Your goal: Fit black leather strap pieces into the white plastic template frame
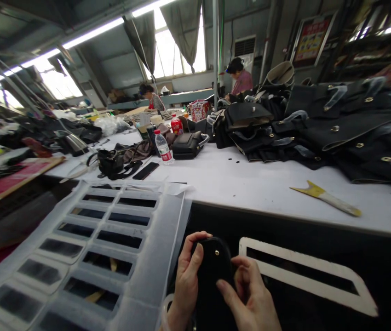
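Both my hands pinch the small black leather piece (212,266) below the table's (250,184) near edge: left hand (186,280), right hand (250,299). Thumb-only hold; I judge it could slip.

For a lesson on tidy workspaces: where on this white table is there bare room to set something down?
Bare patch: mid table, between the water bottle and the yellow scraper, in front of the black bags. Crowded: the far left end and the right rear, heaped with bags.
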The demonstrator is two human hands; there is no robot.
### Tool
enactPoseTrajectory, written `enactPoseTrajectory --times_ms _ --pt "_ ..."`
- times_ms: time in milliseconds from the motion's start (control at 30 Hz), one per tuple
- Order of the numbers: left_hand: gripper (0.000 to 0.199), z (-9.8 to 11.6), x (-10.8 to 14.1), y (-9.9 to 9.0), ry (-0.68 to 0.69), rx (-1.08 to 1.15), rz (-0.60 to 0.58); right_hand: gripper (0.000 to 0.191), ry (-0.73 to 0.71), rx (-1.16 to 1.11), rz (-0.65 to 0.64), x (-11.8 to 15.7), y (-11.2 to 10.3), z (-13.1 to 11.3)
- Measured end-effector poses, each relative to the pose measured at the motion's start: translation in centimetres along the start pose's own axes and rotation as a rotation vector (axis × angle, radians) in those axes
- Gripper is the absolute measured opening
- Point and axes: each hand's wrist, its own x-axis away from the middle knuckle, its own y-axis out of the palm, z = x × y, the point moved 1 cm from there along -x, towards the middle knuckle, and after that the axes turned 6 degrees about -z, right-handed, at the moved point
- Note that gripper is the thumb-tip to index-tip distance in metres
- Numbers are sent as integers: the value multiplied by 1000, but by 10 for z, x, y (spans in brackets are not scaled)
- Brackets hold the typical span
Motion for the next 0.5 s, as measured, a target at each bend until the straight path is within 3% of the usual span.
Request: enactPoseTrajectory --times_ms 133,300,400,500 --pt "31 5 0 0 -19 -76 -17 56 -85 -7 -55 -11 0 -5" --pt "51 7 11 5 43 -192 -96 61 -132 0 -168 -24 -8 4" --pt "78 -3 22 9 39 -124 -152 63 -132 120 -119 -28 -11 8" --pt "90 -11 27 12 46 -77 -174 65 -63 294 -47 -27 -11 9"
